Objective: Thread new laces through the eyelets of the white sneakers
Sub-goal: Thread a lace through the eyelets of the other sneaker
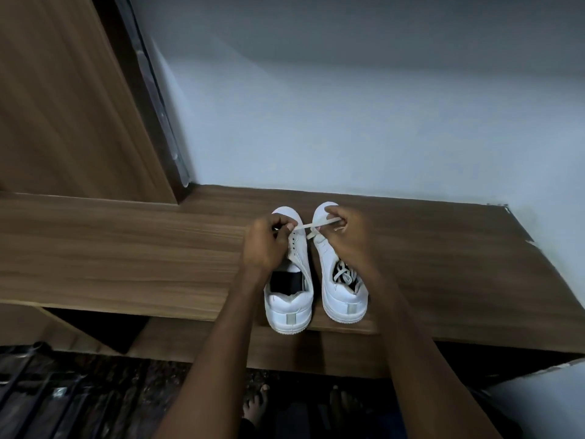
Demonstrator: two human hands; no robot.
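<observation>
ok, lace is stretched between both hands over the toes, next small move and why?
Probably feed the lace end at the left hand into a front eyelet of the left sneaker. Its eyelets look empty, both hands pinch the lace taut, and the right hand can give slack. A second lace lies in the right sneaker.

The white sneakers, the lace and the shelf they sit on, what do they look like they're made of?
White sneakers: smooth matte upper, probably leather or a synthetic lookalike; no weave shows.
Lace, stretched between the left hand and right hand: flat, limp, off-white, likely woven fabric.
Shelf: brown with straight grain lines, wood or a wood-print laminate; a chipped far right corner hints at laminate.
</observation>
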